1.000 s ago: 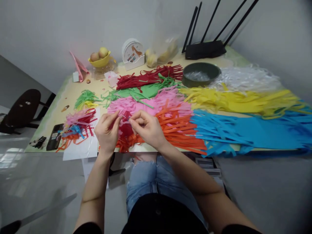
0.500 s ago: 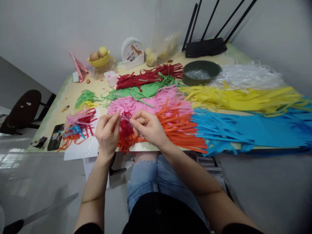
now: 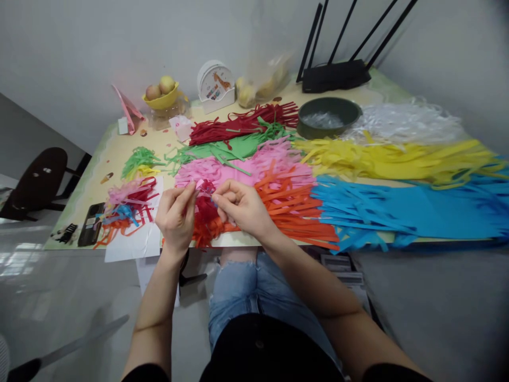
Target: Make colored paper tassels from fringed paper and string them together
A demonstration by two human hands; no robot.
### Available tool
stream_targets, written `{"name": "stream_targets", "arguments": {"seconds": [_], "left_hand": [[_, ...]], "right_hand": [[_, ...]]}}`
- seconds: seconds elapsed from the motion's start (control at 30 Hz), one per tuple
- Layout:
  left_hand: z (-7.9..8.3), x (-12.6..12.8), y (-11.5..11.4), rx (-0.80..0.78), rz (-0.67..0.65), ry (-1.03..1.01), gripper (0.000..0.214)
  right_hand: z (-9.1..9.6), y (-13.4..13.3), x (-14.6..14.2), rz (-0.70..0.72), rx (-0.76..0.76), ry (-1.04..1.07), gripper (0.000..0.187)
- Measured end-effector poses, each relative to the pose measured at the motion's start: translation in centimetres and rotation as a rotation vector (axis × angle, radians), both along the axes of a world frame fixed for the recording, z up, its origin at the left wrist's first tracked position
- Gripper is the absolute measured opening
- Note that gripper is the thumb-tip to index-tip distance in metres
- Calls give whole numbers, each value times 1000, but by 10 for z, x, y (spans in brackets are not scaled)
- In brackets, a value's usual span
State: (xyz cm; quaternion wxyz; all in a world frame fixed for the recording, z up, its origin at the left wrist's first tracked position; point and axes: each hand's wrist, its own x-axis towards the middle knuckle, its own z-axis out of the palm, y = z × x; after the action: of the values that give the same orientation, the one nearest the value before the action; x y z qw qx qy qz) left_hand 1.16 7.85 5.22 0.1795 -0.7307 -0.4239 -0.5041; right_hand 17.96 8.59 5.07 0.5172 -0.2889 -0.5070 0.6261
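Observation:
Over the near edge of the table, my left hand point(image 3: 175, 212) is closed in a pinch, thumb against forefinger. Close by on its right, my right hand point(image 3: 243, 208) also pinches, with its other fingers curled in. What sits in the fingertips is too small to make out. Between and below the hands hangs a bunch of dark red strips point(image 3: 205, 207), with orange strips point(image 3: 209, 231) under it. Pink fringed strips point(image 3: 228, 172) lie just beyond the fingers, and a larger pile of orange strips point(image 3: 296, 212) spreads out right of my right hand.
Blue point(image 3: 429, 207) and yellow fringed strips point(image 3: 397, 162) cover the right side. Behind stand a dark round tin point(image 3: 306, 127) and a black router point(image 3: 336, 78). Left lie mixed-colour bunches point(image 3: 127, 204), white paper point(image 3: 137, 246) and a phone point(image 3: 90, 225). Green point(image 3: 222, 151) and red strips point(image 3: 238, 127) lie behind.
Both hands keep nearly the same place and pinch. A little more pink shows between the fingertips above the dark red strips.

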Motion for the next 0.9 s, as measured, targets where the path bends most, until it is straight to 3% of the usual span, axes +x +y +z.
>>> {"name": "stream_targets", "arguments": {"seconds": [0.13,0.27,0.47,0.9], "left_hand": [[0,0,-2,-5,-70,35,32],[-1,0,-4,-173,-167,-5,24],[-5,4,-1,-360,-127,-209,6],[0,5,5,-404,-83,-229,4]], "right_hand": [[-5,4,-1,32,-43,13,31],[-12,11,-3,96,-81,130,42],[-16,15,-3,199,-206,337,54],[-15,23,2,301,-290,408,55]]}}
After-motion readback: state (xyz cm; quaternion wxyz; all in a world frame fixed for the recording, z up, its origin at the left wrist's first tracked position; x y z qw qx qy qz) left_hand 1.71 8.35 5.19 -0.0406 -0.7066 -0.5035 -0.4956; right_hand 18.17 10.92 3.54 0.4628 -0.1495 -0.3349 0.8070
